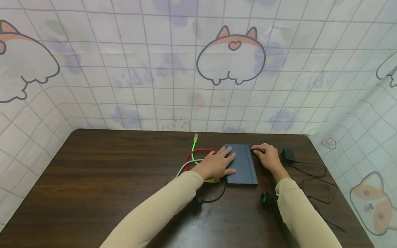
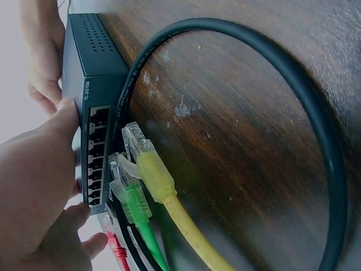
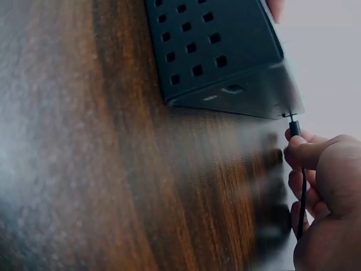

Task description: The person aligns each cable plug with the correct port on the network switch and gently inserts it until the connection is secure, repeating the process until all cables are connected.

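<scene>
A dark blue-grey network switch (image 1: 243,170) lies flat on the table. My left hand (image 1: 215,163) rests on its left part with the fingers spread. In the left wrist view the switch's row of ports (image 2: 97,158) shows no cable in it. My right hand (image 1: 268,157) is at the far right edge of the switch. In the right wrist view its thumb and fingers pinch a thin black power plug (image 3: 294,129), whose tip meets the back panel (image 3: 248,93) near its far end. I cannot tell how deep the tip sits.
Beside the ports lie loose network cables: a yellow connector (image 2: 153,169), a green connector (image 2: 133,200), a red cable (image 2: 117,248) and a looping black cable (image 2: 282,53). A black power adapter (image 1: 288,155) stands right of my right hand, its cord (image 1: 329,196) trailing down the table's right side.
</scene>
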### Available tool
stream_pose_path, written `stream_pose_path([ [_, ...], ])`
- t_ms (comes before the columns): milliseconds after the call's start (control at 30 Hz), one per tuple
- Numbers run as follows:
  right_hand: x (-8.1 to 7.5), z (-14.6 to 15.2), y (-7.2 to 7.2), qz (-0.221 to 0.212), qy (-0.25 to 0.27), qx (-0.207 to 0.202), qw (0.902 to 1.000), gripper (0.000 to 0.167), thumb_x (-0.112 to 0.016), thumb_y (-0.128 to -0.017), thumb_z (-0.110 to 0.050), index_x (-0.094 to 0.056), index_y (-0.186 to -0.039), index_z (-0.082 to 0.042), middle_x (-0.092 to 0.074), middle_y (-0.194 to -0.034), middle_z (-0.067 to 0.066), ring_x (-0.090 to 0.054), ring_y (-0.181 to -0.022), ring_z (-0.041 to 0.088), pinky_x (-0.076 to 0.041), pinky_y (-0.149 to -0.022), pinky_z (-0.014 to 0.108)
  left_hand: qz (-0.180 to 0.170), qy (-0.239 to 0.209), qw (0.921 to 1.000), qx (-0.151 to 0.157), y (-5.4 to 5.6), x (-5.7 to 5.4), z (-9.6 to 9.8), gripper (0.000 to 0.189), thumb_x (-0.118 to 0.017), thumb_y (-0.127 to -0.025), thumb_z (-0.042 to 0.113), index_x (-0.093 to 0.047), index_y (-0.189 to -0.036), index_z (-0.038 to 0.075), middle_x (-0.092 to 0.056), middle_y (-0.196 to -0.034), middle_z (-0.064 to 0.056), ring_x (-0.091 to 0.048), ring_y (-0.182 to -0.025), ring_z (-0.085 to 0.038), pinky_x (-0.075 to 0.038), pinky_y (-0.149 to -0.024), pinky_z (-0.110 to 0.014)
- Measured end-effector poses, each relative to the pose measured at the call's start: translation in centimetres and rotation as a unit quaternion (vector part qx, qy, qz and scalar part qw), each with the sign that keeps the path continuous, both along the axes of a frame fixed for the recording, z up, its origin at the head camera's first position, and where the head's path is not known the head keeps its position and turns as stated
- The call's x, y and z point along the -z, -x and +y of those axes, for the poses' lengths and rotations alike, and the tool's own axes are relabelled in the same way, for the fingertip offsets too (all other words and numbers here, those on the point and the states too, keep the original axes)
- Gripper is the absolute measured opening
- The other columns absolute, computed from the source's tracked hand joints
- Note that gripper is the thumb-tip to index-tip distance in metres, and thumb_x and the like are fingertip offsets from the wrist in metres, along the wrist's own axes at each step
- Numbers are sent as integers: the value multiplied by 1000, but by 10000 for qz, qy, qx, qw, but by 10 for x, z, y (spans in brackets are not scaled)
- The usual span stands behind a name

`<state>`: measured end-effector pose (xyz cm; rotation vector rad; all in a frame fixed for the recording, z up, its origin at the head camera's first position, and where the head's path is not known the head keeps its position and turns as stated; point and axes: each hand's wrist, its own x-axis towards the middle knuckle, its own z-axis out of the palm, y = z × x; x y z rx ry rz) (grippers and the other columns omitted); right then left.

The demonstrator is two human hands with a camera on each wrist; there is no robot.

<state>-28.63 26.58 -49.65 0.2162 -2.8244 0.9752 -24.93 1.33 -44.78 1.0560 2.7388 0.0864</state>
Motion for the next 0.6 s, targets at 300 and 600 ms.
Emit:
stream_pose_path([
  [300,3,0,3,116,-61,-75,9999,19,-63,-93,-8,-73,-107,-2,-66,-109,21,-60,-105,41,-43,-94,56,30,102,9999,2,0,-1,0,68,-39,-98,55,-23,-155,21,-15,-163,-6,-17,-151,-24,-28,-117,-47],
  [600,0,-5,4,83,-136,-100,9998,20,-63,-92,-8,-72,-109,-1,-67,-108,22,-60,-104,41,-45,-93,56,59,122,9999,91,2,-3,0,68,-40,-99,54,-25,-155,19,-17,-163,-7,-19,-150,-26,-30,-116,-45],
])
